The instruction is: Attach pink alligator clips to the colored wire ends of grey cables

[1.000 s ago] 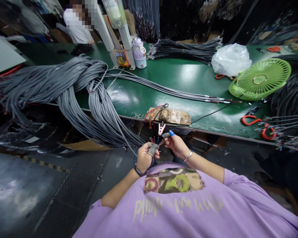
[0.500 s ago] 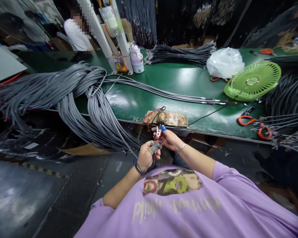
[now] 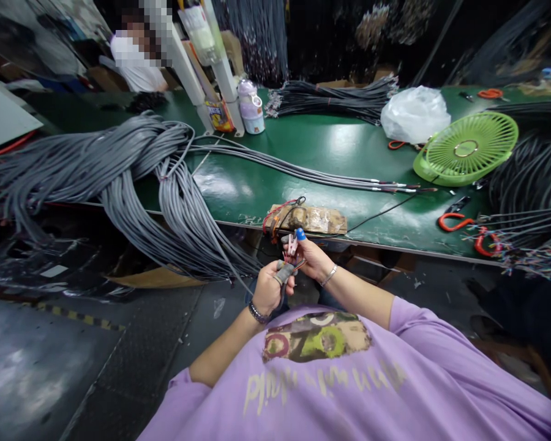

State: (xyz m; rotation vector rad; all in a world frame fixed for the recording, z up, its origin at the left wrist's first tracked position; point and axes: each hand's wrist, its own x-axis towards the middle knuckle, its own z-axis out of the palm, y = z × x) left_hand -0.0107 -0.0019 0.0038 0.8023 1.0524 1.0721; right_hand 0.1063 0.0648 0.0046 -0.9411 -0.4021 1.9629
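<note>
My left hand (image 3: 267, 289) is closed around the end of a grey cable (image 3: 284, 273), just in front of the bench edge. Thin coloured wires come out of that end towards my right hand (image 3: 316, 260). A blue finger cover (image 3: 300, 234) sits on the right thumb, which presses with the fingers on a small pinkish-white piece (image 3: 292, 245). Its exact kind is too small to tell, and the fingers partly hide the wires. Just beyond both hands, a taped brown block (image 3: 319, 219) with red and black leads lies at the bench edge.
A thick grey cable bundle (image 3: 138, 144) drapes off the green bench (image 3: 349, 144) at left. Several grey cables (image 3: 294, 170) stretch across it. On the right are a green fan (image 3: 468, 150), a plastic bag (image 3: 416, 115) and orange-handled tools (image 3: 454, 222). Another person (image 3: 138, 61) is at far left.
My right thumb has bent slightly lower over the pinkish-white piece. The left hand keeps its hold on the cable, and the whole view has shifted a little.
</note>
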